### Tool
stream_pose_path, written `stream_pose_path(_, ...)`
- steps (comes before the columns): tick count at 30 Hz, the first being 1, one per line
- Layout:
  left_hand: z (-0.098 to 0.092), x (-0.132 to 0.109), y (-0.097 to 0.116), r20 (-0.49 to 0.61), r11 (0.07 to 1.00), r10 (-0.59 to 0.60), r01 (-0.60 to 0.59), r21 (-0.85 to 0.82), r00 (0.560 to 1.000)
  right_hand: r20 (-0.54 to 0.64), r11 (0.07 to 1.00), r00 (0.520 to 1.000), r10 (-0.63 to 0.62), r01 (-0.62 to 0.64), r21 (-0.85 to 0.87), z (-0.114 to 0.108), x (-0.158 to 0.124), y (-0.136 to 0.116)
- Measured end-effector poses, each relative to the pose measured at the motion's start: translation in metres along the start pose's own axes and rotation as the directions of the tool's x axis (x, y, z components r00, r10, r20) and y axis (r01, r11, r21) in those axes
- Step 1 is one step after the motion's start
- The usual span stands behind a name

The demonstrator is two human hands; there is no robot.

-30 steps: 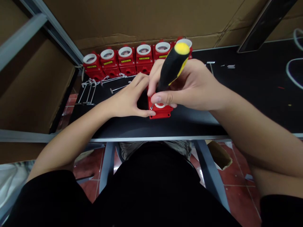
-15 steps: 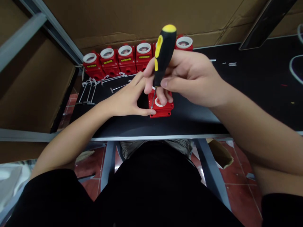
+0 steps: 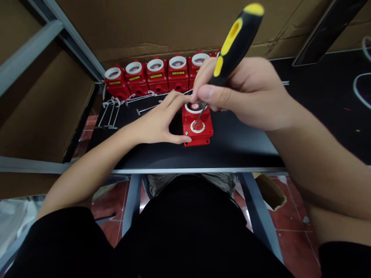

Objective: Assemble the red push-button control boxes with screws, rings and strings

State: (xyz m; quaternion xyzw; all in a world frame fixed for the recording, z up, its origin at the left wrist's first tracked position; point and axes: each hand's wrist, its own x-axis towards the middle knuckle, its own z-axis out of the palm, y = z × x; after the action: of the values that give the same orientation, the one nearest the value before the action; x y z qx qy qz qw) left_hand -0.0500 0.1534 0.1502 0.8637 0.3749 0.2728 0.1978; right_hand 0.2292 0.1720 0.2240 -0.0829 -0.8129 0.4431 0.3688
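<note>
A red box (image 3: 203,136) with a white-ringed round window and a smaller white-ringed red knob lies on the black tabletop in front of me. My left hand (image 3: 156,122) braces it from the left, thumb at its near left corner and fingers by the window. My right hand (image 3: 252,94) is closed around a black-and-yellow screwdriver (image 3: 240,38), which leans to the upper right. The screwdriver's thin shaft passes over the box, its tip showing against the knob's ring; whether it touches I cannot tell. A screw head (image 3: 186,133) shows in the box's near left corner.
Several similar red boxes (image 3: 156,79) with yellow labels stand in a row along the cardboard wall (image 3: 130,27). Small T-headed metal rods (image 3: 108,116) tied with white cord lie at left. A dark slanted panel (image 3: 319,34) stands back right; a white cable (image 3: 358,87) lies at far right.
My right hand has moved up and right with the screwdriver, which now tilts more. Its tip has left the corner screw. The left hand stays at the box, whose window now shows.
</note>
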Motion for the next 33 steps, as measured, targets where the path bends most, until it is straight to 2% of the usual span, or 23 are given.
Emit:
stream_pose_path(2,-0.002,0.0,0.0,0.052,0.999,0.04,-0.041,0.023,0.998,-0.051,0.997,0.998,-0.04,0.036,-0.075,-0.003,-0.001,-0.001)
stream_pose_path(4,-0.004,-0.001,0.002,0.078,0.997,0.058,-0.061,0.037,0.995,-0.016,0.974,0.999,-0.036,0.032,-0.222,-0.005,-0.002,-0.002)
stream_pose_path(6,-0.006,-0.002,0.005,0.082,0.999,0.033,-0.036,0.037,0.996,0.102,0.928,0.994,0.032,0.008,-0.372,-0.007,-0.004,-0.002)
stream_pose_path(9,-0.007,-0.003,0.011,0.081,0.999,-0.001,-0.002,0.037,0.997,0.255,0.842,0.951,0.174,-0.009,-0.539,-0.004,-0.006,0.0)
stream_pose_path(14,-0.009,-0.003,0.016,0.079,1.0,-0.005,0.002,0.027,0.997,0.255,0.628,0.92,0.299,0.011,-0.778,0.007,-0.006,0.0)
stream_pose_path(17,-0.009,-0.003,0.017,0.079,0.998,-0.006,0.002,0.058,0.997,0.247,0.552,0.908,0.338,0.021,-0.834,0.014,-0.005,-0.005)
stream_pose_path(23,-0.009,-0.005,0.015,0.054,0.995,-0.014,0.009,0.097,0.998,0.263,0.502,0.878,0.4,0.03,-0.865,0.025,-0.002,-0.012)
stream_pose_path(33,-0.01,-0.007,0.016,0.035,0.993,-0.035,0.03,0.114,0.999,0.25,0.4,0.873,0.418,0.07,-0.914,0.035,0.0,-0.013)
